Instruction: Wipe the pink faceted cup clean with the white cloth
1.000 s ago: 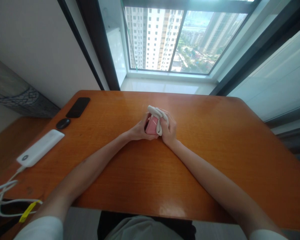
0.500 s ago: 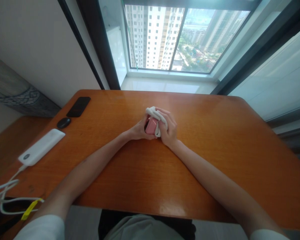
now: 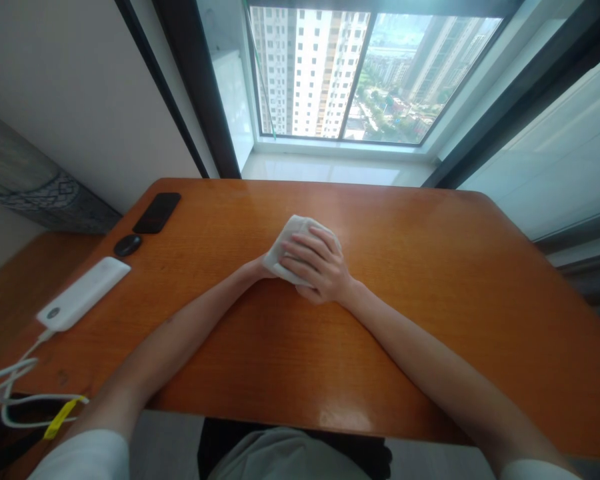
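Cloth point(image 3: 291, 239) is lying lengthwise toward L hand point(image 3: 261, 269), which is touching its end; R hand point(image 3: 316, 261) is cupping it from above (half-closed, more of it covered).

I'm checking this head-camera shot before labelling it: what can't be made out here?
Head view:
- Left hand: fingers hidden by the white cloth and right hand.
- Anything inside the cloth: hidden by the cloth and right hand.
- White power bank: markings blurred.
- White cable: cut off by the left edge.
- Yellow tag: any print too small.
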Motion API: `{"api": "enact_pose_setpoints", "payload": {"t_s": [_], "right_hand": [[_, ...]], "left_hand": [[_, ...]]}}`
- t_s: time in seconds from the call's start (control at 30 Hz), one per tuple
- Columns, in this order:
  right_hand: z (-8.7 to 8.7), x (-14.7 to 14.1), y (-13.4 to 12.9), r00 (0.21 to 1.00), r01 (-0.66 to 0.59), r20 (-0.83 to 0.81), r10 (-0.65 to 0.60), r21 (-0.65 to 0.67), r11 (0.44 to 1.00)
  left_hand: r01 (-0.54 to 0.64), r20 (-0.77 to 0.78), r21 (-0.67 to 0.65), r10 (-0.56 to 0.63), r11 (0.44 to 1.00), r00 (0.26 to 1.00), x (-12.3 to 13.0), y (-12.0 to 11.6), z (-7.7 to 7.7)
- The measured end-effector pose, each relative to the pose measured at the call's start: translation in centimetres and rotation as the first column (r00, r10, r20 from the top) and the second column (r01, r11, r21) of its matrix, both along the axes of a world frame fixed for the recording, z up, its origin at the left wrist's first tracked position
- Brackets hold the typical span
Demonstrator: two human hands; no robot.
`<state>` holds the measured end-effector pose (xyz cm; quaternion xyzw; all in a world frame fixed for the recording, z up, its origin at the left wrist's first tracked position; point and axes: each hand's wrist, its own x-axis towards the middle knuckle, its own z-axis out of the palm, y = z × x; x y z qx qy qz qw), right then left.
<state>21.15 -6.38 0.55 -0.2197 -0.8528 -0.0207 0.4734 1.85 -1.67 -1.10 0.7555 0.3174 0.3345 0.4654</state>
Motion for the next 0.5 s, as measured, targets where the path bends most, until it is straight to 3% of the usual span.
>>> {"api": "enact_pose_setpoints", "payload": {"t_s": [0.07,0.13,0.23,0.3,0.4,0.5], "right_hand": [[0.01,-0.01,0.1,0.999,-0.017,0.037,0.015,0.035,0.999],[0.07,0.12,0.31,0.989,0.082,-0.116,-0.087,-0.042,0.996],[0.13,0.36,0.43,0.906,0.194,-0.337,-0.254,-0.204,0.96],[0.08,0.34,0.28,0.935,0.177,-0.283,-0.215,-0.154,0.972],[-0.06,0.05,0.07,0.998,0.048,-0.05,-0.046,0.045,0.998],[-0.03,-0.08,0.23,0.993,0.051,-0.109,-0.05,0.011,0.999]], "left_hand": [[-0.017,0.006,0.003,0.017,1.0,1.0,-0.01,0.04,-0.12],[-0.005,0.017,0.01,0.004,1.0,1.0,0.03,0.21,-0.17],[0.041,0.022,0.019,-0.041,0.999,0.999,0.17,0.45,-0.08],[0.066,0.018,0.025,-0.066,0.998,0.998,0.26,0.44,-0.06],[0.069,0.003,0.02,-0.069,0.997,0.998,0.34,0.26,-0.13],[0.05,-0.006,0.024,-0.05,0.998,0.999,0.25,0.19,-0.16]]}}
